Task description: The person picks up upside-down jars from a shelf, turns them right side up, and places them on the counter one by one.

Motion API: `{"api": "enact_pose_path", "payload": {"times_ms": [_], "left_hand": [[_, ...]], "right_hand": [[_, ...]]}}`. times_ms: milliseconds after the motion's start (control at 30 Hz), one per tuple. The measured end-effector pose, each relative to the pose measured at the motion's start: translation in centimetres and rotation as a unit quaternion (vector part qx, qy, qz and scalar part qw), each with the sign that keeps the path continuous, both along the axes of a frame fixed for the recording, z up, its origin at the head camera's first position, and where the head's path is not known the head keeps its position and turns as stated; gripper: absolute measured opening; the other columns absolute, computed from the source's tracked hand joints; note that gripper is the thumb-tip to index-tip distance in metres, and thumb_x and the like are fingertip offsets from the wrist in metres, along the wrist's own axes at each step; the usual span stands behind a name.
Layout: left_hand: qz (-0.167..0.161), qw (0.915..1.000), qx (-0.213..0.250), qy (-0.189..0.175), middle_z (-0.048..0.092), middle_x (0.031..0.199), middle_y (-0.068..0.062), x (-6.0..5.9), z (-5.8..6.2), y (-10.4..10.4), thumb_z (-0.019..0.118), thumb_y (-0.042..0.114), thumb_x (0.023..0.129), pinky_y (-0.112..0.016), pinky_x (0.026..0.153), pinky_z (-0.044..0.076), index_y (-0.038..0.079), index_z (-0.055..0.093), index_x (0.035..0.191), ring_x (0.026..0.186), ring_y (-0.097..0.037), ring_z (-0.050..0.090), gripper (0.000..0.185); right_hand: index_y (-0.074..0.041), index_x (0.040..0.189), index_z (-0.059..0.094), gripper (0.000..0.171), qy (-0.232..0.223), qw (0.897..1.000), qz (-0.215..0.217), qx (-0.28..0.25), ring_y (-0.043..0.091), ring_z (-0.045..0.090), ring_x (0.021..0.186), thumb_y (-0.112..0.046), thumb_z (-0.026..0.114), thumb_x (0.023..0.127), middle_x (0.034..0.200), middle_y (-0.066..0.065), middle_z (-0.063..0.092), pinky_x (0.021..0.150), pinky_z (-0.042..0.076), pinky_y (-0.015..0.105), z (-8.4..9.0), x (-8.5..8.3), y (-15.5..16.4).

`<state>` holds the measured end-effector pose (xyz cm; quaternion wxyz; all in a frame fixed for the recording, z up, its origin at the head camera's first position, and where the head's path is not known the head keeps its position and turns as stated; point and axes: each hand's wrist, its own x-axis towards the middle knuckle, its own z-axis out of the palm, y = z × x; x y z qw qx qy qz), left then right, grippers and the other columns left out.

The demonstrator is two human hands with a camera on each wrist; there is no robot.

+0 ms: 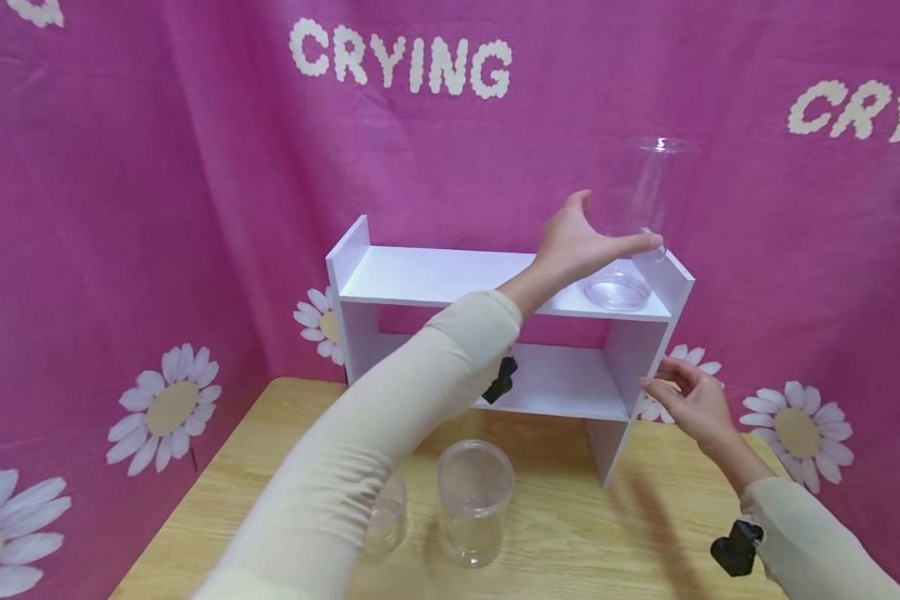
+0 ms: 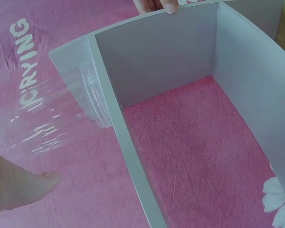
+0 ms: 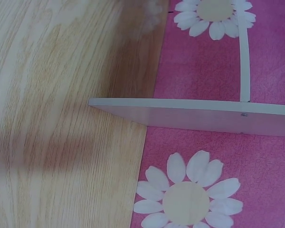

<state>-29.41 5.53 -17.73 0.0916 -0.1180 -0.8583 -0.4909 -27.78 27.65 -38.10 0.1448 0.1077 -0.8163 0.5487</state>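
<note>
A tall clear plastic jar stands at the right end of the top board of a white two-tier shelf. My left hand is beside the jar, thumb and fingers spread apart. In the left wrist view, part of that hand shows near the jar's see-through body, with a gap between them. Low on the right, my right hand touches the front edge of the shelf's right side panel with its fingertips. Those fingertips also show at the panel's edge in the left wrist view.
Two more clear jars stand on the wooden table before the shelf: one jar in full sight, another jar partly behind my left sleeve. Pink cloth with daisies and lettering hangs behind and at the left.
</note>
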Motion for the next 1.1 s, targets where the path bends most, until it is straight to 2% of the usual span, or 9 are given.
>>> {"api": "enact_pose_path", "payload": {"times_ms": [200,333,533,667,800,900,1000,1100], "left_hand": [[0.005,0.9994,0.034,-0.012,0.044,0.148,0.010,-0.9,0.5,1.6,0.081,0.053,0.067,-0.026,0.103,0.049,0.027,0.030,0.148,0.132,-0.008,0.048,0.100],[0.006,0.9981,0.058,-0.020,0.043,0.149,0.008,-1.5,1.1,2.1,0.082,0.052,0.068,-0.025,0.102,0.050,0.027,0.029,0.149,0.132,-0.008,0.048,0.099],[0.016,0.9978,0.060,-0.025,0.041,0.149,0.011,-2.0,2.7,3.0,0.082,0.054,0.067,-0.023,0.104,0.048,0.028,0.026,0.149,0.133,-0.005,0.046,0.103],[0.024,0.9987,0.039,-0.024,0.042,0.147,0.013,-2.1,4.1,3.5,0.081,0.056,0.066,-0.021,0.104,0.047,0.028,0.026,0.149,0.131,-0.002,0.046,0.104],[0.049,0.9979,0.006,-0.042,0.053,0.131,0.015,-2.1,5.1,4.1,0.082,0.060,0.061,-0.014,0.087,0.052,0.026,0.039,0.140,0.111,0.002,0.054,0.096],[0.079,0.9959,0.013,-0.043,0.061,0.114,0.014,-2.2,5.2,4.3,0.085,0.058,0.059,-0.012,0.071,0.051,0.024,0.052,0.126,0.094,0.001,0.057,0.082],[0.102,0.9941,0.030,-0.023,0.065,0.110,0.014,-2.4,5.0,4.4,0.088,0.052,0.058,-0.010,0.068,0.050,0.024,0.059,0.118,0.092,0.001,0.059,0.072],[0.109,0.9933,0.039,-0.008,0.066,0.109,0.015,-2.5,4.7,4.2,0.089,0.050,0.057,-0.009,0.067,0.049,0.025,0.062,0.114,0.092,0.001,0.060,0.068]], "right_hand": [[0.000,0.119,0.055,0.034,0.007,0.999,0.007,-0.034,-0.013,0.059,0.082,-0.003,0.067,0.087,0.086,-0.025,0.062,0.072,0.052,0.003,0.0,0.2,0.3],[-0.001,0.119,0.055,0.034,0.012,0.999,0.007,-0.032,-0.013,0.059,0.082,-0.002,0.067,0.087,0.086,-0.025,0.062,0.072,0.052,0.003,0.0,0.3,0.3],[0.016,0.125,0.047,0.046,0.015,0.999,0.007,-0.030,-0.013,0.059,0.082,-0.001,0.066,0.087,0.086,-0.025,0.062,0.071,0.053,0.004,0.0,0.4,0.1],[0.019,0.128,0.043,0.051,0.016,1.000,0.000,-0.009,-0.014,0.058,0.083,-0.004,0.066,0.088,0.087,-0.028,0.060,0.073,0.052,0.003,0.1,0.4,0.0],[0.019,0.128,0.043,0.052,0.018,1.000,-0.006,-0.001,-0.015,0.056,0.083,-0.006,0.065,0.089,0.087,-0.029,0.059,0.074,0.050,0.001,0.2,0.4,-0.1],[0.020,0.128,0.043,0.052,0.022,1.000,-0.004,-0.005,-0.015,0.056,0.084,-0.004,0.066,0.088,0.087,-0.029,0.059,0.074,0.050,0.001,0.1,0.3,-0.3],[0.020,0.127,0.043,0.051,0.025,1.000,-0.003,-0.013,-0.015,0.057,0.083,-0.002,0.066,0.087,0.086,-0.028,0.060,0.073,0.051,0.002,0.0,0.1,-0.3],[0.020,0.127,0.044,0.050,0.026,1.000,-0.005,-0.012,-0.015,0.057,0.083,-0.001,0.066,0.087,0.086,-0.028,0.060,0.072,0.051,0.002,-0.2,0.1,-0.2]]}}
